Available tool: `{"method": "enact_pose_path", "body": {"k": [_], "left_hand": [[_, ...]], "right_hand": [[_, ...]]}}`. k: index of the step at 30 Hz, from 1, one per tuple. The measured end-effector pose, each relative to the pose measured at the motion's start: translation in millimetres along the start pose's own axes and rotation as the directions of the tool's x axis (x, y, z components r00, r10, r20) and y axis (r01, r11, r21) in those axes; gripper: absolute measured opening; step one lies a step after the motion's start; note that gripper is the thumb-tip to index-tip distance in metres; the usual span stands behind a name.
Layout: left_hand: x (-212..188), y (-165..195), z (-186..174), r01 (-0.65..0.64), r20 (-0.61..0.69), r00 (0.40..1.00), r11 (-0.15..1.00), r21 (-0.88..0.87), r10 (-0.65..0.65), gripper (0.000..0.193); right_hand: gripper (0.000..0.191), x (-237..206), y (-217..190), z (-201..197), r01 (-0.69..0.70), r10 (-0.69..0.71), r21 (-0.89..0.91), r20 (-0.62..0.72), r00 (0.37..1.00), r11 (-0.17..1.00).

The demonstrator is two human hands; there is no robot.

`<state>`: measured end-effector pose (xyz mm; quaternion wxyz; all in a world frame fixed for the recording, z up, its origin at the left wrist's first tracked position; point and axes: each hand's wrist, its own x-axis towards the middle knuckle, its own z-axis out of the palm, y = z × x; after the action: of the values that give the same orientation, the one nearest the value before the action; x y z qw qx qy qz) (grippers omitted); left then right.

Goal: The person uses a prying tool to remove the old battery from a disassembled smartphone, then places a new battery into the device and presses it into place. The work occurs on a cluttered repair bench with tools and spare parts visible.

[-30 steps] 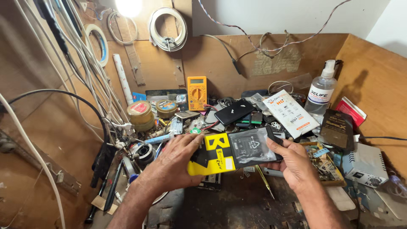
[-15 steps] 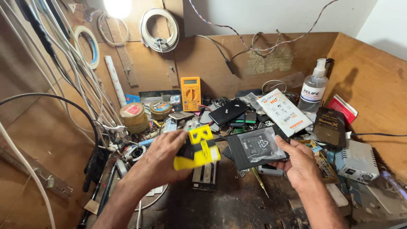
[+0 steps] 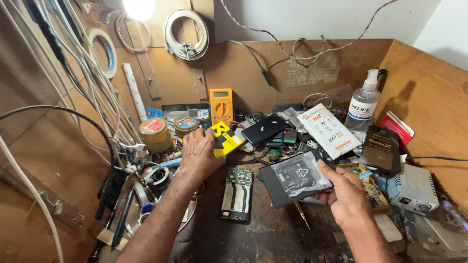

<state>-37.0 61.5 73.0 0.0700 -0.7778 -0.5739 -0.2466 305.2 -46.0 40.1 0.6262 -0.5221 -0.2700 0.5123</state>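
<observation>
Moved apart since before: left hand carries the yellow-black wrapper off leftward, while right hand grips the bared black battery above the bench.

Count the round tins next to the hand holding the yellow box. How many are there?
2. A bigger round tin sits just beyond the left hand, and a smaller tin sits behind it toward the yellow meter. Clutter may hide more.

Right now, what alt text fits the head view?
Over a cluttered workbench, the right hand holds a dark plastic-wrapped phone battery, while the left hand holds a yellow-and-black package. An opened phone lies between them.
</observation>
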Motion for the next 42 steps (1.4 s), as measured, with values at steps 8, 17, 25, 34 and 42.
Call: {"method": "enact_pose_path", "body": {"k": [8, 17, 25, 34, 42], "left_hand": [[-5, -1, 4, -0.059, -0.099, 0.993, 0.998, 0.025, 0.062, 0.085], [-46, 64, -27, 0.034, 0.014, 0.999, 0.780, -0.625, -0.031, 0.048], [-72, 104, -14, 0.394, 0.391, 0.918, 0.238, -0.888, -0.063, 0.035], [-88, 106, 12, 0.382, 0.312, 0.876, 0.137, -0.914, -0.368, 0.026], [-99, 116, 19, 0.431, 0.467, 0.831, -0.178, -0.884, -0.304, 0.024]], "right_hand": [[0.024, -11, -2, 16, -0.022, 0.022, -0.043, 0.004, 1.000, 0.999], [0.026, -15, -3, 21, 0.038, -0.034, -0.033, 0.101, 0.994, 0.999], [0.029, -16, -7, 44, 0.061, -0.051, -0.039, 0.215, 0.975, 0.997], [0.038, -48, 7, 61, 0.253, -0.239, -0.181, 0.093, 0.966, 0.950], [0.032, -49, 5, 68, 0.626, -0.632, -0.692, 0.313, 0.709, 0.359]]}}
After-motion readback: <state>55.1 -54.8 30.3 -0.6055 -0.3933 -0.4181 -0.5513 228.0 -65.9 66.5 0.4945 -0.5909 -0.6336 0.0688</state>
